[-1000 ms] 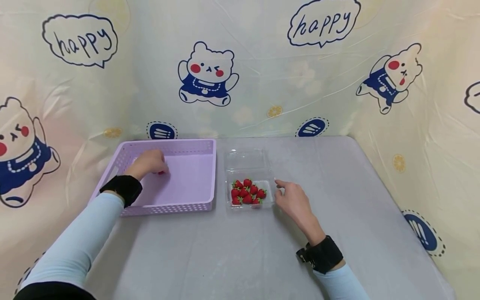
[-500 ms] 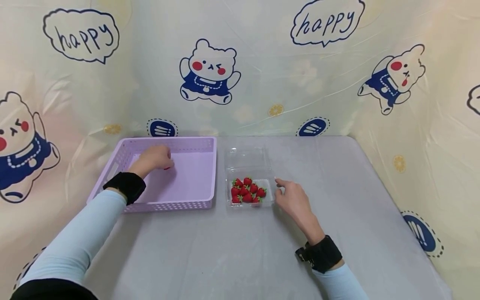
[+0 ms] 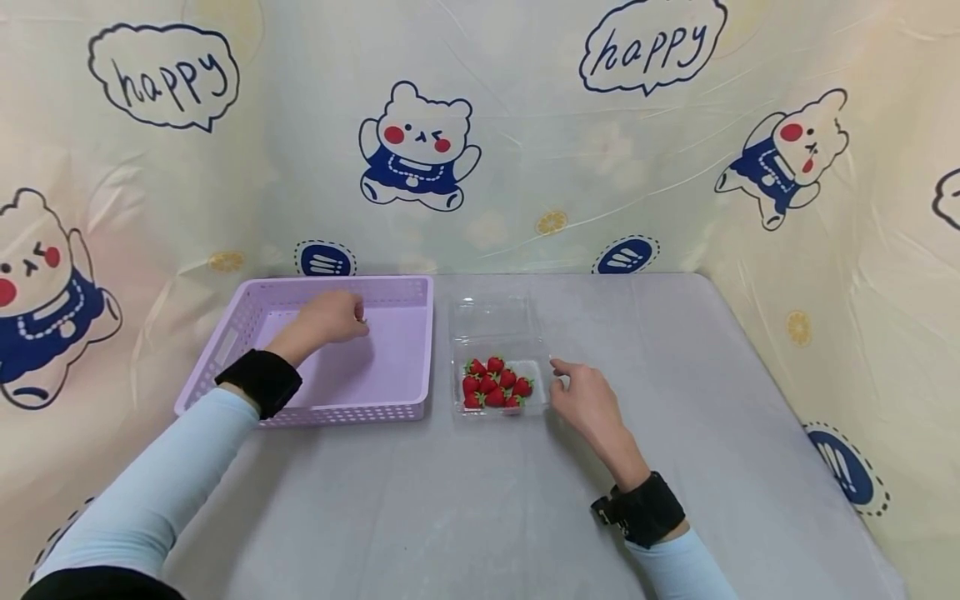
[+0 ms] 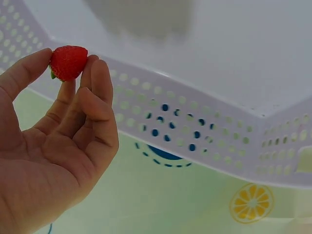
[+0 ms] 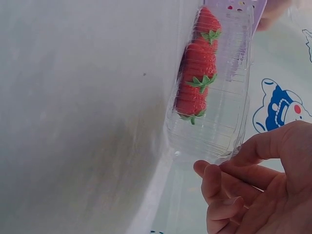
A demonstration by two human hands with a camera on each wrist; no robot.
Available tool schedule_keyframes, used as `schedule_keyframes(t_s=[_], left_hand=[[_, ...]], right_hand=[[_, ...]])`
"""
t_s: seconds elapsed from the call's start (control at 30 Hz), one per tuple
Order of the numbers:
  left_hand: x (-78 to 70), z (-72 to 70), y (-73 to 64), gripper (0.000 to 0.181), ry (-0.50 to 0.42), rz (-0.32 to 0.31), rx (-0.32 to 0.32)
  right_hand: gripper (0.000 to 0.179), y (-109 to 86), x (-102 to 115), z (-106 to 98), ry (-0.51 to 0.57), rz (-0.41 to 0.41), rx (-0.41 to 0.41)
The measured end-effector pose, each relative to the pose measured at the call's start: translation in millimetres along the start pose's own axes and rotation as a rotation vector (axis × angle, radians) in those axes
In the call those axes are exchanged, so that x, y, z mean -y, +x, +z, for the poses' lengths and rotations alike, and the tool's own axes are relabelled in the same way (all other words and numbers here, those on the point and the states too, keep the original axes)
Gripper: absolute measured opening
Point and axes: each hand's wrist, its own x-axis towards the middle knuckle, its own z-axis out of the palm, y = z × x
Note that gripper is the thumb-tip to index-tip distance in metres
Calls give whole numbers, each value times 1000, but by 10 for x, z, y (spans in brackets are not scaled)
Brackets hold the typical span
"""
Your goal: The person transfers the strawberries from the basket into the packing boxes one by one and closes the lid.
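Observation:
My left hand is over the purple basket, and its thumb and fingertips pinch a single strawberry, close up in the left wrist view. To the right of the basket stands a clear plastic clamshell box, lid folded back. Several red strawberries with green leaves lie in its near half. At the box's right edge is my right hand; seen from the right wrist, its thumb and index finger grip the rim of the clear wall while the other fingers curl loosely below.
A grey cloth covers the table. Behind and at both sides hangs a pale curtain with printed bears. The basket's perforated wall rises between its floor and the clear box.
My left hand has lifted the strawberry from the basket's floor and moved right within the basket. The right hand and the box have stayed in place.

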Motion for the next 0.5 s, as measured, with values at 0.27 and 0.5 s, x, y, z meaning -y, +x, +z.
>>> schedule_keyframes(t_s=[0.27,0.5], left_hand=[[-127,35,-1,20,11,51,-41],[-204,95,-57,19,2,69,-99]], right_hand=[[46,2,-12,-3,3,1,1],[46,-5,-10,-8,22,7,5]])
